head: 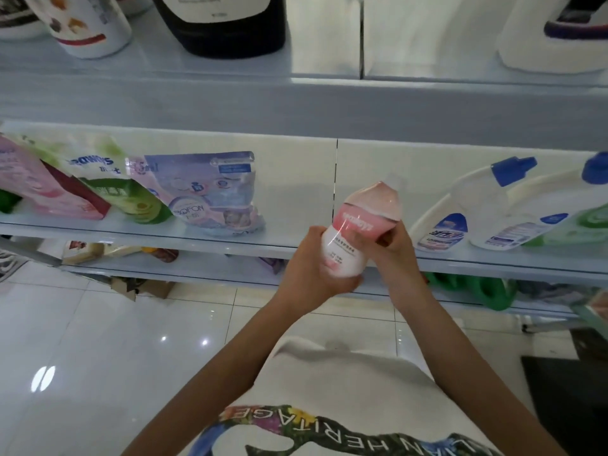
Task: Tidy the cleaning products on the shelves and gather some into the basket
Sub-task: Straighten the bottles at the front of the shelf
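Left hand [312, 271], right hand [399, 255], bottle [362, 218] at shelf-edge [197, 241]

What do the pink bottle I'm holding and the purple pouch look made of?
The pink bottle looks like glossy rigid plastic: smooth, with a glint on its shoulder. The purple pouch is probably flexible plastic film: creased, shiny, flat sealed top.

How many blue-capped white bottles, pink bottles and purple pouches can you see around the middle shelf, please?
Blue-capped white bottles: 2
Pink bottle: 1, gripped by the left hand and the right hand
Purple pouch: 1
Total: 4
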`<state>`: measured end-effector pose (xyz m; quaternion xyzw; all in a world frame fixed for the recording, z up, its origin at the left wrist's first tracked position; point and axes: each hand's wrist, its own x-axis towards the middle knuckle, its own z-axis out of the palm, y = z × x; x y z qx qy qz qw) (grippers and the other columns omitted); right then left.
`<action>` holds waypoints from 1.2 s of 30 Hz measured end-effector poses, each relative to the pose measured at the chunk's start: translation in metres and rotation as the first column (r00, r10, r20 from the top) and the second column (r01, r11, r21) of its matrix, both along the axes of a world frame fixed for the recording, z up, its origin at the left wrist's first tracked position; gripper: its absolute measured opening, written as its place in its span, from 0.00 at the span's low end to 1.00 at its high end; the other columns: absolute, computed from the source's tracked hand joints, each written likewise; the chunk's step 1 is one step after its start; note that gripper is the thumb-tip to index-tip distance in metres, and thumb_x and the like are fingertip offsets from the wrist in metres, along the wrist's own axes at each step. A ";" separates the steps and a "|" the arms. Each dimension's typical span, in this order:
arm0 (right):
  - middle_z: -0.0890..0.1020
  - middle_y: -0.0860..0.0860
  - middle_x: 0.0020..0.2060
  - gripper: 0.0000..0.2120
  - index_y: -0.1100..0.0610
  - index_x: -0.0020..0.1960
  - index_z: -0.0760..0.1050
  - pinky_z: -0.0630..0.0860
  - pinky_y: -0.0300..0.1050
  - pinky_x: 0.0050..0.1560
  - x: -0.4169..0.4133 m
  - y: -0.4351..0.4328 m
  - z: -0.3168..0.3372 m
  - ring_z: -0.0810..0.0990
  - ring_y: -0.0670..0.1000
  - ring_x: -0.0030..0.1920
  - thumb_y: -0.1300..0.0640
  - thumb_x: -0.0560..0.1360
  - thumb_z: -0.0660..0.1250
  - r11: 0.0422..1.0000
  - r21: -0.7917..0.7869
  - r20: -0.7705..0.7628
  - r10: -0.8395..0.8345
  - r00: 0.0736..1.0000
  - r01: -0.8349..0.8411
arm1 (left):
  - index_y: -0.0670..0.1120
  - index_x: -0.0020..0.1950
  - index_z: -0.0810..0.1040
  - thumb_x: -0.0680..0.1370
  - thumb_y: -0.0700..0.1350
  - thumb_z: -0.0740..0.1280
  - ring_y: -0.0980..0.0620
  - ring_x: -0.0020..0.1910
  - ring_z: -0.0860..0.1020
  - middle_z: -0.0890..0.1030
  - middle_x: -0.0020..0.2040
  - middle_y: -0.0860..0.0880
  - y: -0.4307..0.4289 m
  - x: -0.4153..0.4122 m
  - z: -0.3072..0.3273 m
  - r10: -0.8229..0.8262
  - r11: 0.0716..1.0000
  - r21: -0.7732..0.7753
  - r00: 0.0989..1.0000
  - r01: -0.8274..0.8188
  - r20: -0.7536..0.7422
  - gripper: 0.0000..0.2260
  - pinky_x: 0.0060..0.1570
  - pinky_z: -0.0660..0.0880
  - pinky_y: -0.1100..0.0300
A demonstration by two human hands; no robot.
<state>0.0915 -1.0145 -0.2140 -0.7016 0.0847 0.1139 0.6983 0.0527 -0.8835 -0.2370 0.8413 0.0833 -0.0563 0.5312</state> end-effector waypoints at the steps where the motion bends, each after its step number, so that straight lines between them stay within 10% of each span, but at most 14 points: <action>1: 0.82 0.49 0.45 0.16 0.48 0.49 0.74 0.78 0.48 0.46 -0.003 0.000 0.006 0.82 0.50 0.47 0.60 0.67 0.76 0.998 0.050 -0.003 0.026 1.000 -0.026 | 0.51 0.56 0.67 0.62 0.49 0.81 0.62 0.41 0.77 0.78 0.47 0.56 0.003 -0.004 0.005 -0.041 0.998 -0.045 0.999 0.040 -0.029 0.30 0.38 0.76 0.64; 4: 0.84 0.54 0.48 0.20 0.54 0.49 0.80 0.79 0.52 0.51 -0.007 -0.003 0.012 0.82 0.54 0.52 0.54 0.59 0.79 0.908 0.398 -0.041 0.159 0.986 -0.130 | 0.47 0.57 0.71 0.59 0.54 0.77 0.53 0.40 0.80 0.79 0.47 0.50 0.008 -0.015 0.018 -0.218 0.918 -0.370 0.960 0.141 -0.174 0.31 0.37 0.78 0.57; 7: 0.83 0.54 0.51 0.26 0.54 0.50 0.83 0.78 0.52 0.56 -0.005 -0.005 0.008 0.81 0.55 0.54 0.48 0.54 0.81 0.703 0.693 -0.059 0.275 0.960 -0.159 | 0.41 0.58 0.71 0.64 0.55 0.75 0.49 0.32 0.78 0.78 0.43 0.44 0.008 -0.024 0.020 -0.429 0.604 -0.788 0.883 0.123 -0.191 0.29 0.31 0.77 0.57; 11: 0.84 0.50 0.45 0.24 0.52 0.48 0.84 0.71 0.50 0.49 -0.007 0.002 0.005 0.82 0.49 0.44 0.43 0.56 0.79 0.668 0.712 -0.044 0.352 0.935 -0.218 | 0.41 0.60 0.71 0.64 0.65 0.74 0.50 0.31 0.77 0.79 0.44 0.43 0.015 -0.033 0.021 -0.553 0.308 -0.951 0.819 0.031 -0.152 0.37 0.31 0.76 0.60; 18: 0.83 0.57 0.43 0.36 0.64 0.59 0.72 0.79 0.52 0.42 -0.010 0.021 0.020 0.83 0.56 0.43 0.52 0.55 0.78 0.909 0.416 -0.024 -0.005 1.000 0.014 | 0.42 0.63 0.72 0.66 0.53 0.75 0.40 0.46 0.84 0.82 0.53 0.38 0.025 -0.030 0.024 -0.132 0.739 -0.673 0.969 -0.045 -0.210 0.30 0.35 0.81 0.55; 23: 0.79 0.58 0.59 0.31 0.59 0.61 0.73 0.76 0.53 0.56 -0.009 0.016 0.021 0.78 0.57 0.59 0.51 0.62 0.78 0.627 0.753 0.033 0.264 0.964 -0.198 | 0.39 0.54 0.79 0.71 0.57 0.67 0.43 0.28 0.80 0.82 0.42 0.35 0.035 -0.032 0.030 -0.298 0.529 -0.848 0.931 -0.024 -0.212 0.23 0.25 0.74 0.60; 27: 0.80 0.55 0.47 0.37 0.59 0.60 0.70 0.78 0.52 0.52 -0.007 0.023 0.023 0.81 0.53 0.47 0.52 0.56 0.81 0.552 0.827 -0.019 0.221 0.975 -0.110 | 0.43 0.54 0.82 0.71 0.60 0.70 0.44 0.29 0.80 0.83 0.42 0.37 0.036 -0.029 0.032 -0.417 0.352 -0.931 0.874 -0.098 -0.249 0.22 0.26 0.76 0.60; 30: 0.82 0.53 0.39 0.31 0.58 0.52 0.72 0.80 0.49 0.41 -0.009 0.029 0.031 0.82 0.52 0.41 0.57 0.53 0.81 0.685 0.728 -0.103 0.059 0.993 0.035 | 0.42 0.60 0.75 0.69 0.56 0.71 0.48 0.39 0.83 0.82 0.49 0.41 0.032 -0.025 0.031 -0.139 0.637 -0.757 0.943 -0.148 -0.301 0.26 0.37 0.80 0.57; 32: 0.82 0.51 0.36 0.23 0.57 0.53 0.71 0.78 0.48 0.38 -0.009 0.034 0.035 0.81 0.52 0.40 0.59 0.60 0.75 0.818 0.564 -0.097 -0.073 0.993 0.115 | 0.47 0.61 0.72 0.64 0.52 0.77 0.56 0.46 0.81 0.80 0.53 0.48 0.030 -0.024 0.026 -0.033 0.900 -0.436 0.996 -0.006 -0.082 0.29 0.44 0.79 0.62; 36: 0.83 0.50 0.39 0.23 0.56 0.56 0.70 0.79 0.48 0.40 -0.012 0.038 0.039 0.82 0.52 0.43 0.58 0.63 0.73 0.882 0.456 -0.058 -0.104 0.993 0.120 | 0.55 0.57 0.69 0.65 0.45 0.79 0.61 0.45 0.78 0.78 0.48 0.58 0.029 -0.030 0.024 -0.075 0.997 0.005 0.993 0.075 0.097 0.27 0.40 0.73 0.74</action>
